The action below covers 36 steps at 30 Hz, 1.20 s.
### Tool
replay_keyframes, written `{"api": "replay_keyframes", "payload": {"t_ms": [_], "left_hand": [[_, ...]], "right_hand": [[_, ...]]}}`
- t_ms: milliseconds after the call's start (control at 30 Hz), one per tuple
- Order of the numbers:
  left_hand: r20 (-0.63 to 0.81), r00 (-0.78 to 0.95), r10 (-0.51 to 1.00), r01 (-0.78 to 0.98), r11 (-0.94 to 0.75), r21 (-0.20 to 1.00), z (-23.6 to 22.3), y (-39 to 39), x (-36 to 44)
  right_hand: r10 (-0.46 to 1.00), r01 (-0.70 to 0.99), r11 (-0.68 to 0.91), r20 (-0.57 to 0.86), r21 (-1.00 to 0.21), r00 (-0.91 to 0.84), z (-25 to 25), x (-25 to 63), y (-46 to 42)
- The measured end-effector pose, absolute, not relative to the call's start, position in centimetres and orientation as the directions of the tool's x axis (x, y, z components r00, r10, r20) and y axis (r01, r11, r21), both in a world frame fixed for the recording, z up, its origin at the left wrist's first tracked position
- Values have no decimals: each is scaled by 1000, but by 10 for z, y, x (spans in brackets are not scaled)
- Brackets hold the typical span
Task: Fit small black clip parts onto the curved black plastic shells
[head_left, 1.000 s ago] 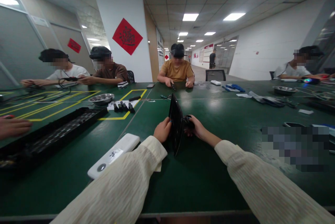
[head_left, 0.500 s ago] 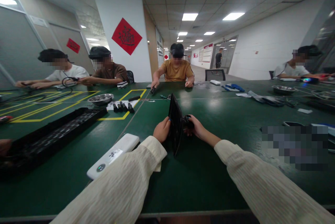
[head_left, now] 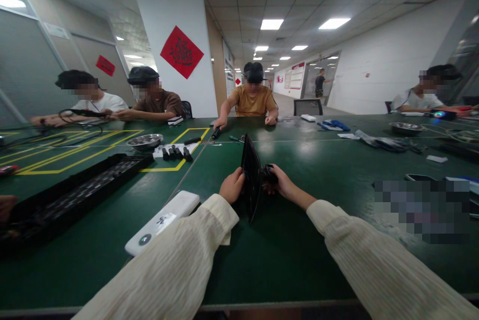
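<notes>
The black panel point(head_left: 251, 180) is held upright between the hands, over the green table point(head_left: 292, 260). The left hand point(head_left: 232, 186) grips its left side; the right hand point(head_left: 281, 182) is closed around what appears to be a black fitting point(head_left: 269, 172) opposite. Fingertips are partly hidden. The white device point(head_left: 177, 207) carries a label point(head_left: 164, 220) with illegible dark marking. Black characters on the red sign point(head_left: 182, 52) are unreadable. The long tray point(head_left: 129, 159) is cut off at left.

The panel point(head_left: 252, 180) and the piece point(head_left: 268, 174) at its right are black, the near sleeves point(head_left: 160, 270) cream, finely striped. Yellow lines point(head_left: 164, 168) mark the dark green surface point(head_left: 284, 255) at left.
</notes>
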<state>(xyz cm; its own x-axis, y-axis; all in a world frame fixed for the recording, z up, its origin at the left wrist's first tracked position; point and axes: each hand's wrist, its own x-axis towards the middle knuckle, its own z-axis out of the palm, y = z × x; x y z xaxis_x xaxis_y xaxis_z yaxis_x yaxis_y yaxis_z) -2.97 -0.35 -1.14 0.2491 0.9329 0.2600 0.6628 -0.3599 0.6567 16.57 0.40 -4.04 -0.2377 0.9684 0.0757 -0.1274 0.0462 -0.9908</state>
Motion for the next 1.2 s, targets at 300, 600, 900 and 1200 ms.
{"api": "replay_keyframes", "payload": {"t_ms": [300,600,900,1200], "left_hand": [[255,247,935,701,-354,619,-9,-5,-29],[258,200,945,716,-321,620,-12,-3,-28],[254,240,937,694,-348,630,-9,-5,-29],[267,219,939,724,-340,601,-13,-2,-29]], "right_hand": [[970,-134,42,73,-990,-230,-40,165,4],[969,-140,47,79,-989,-234,-42,166,6],[966,-161,59,96,-985,-238,-46,167,8],[967,-142,60,92,-988,-236,-42,167,5]]}}
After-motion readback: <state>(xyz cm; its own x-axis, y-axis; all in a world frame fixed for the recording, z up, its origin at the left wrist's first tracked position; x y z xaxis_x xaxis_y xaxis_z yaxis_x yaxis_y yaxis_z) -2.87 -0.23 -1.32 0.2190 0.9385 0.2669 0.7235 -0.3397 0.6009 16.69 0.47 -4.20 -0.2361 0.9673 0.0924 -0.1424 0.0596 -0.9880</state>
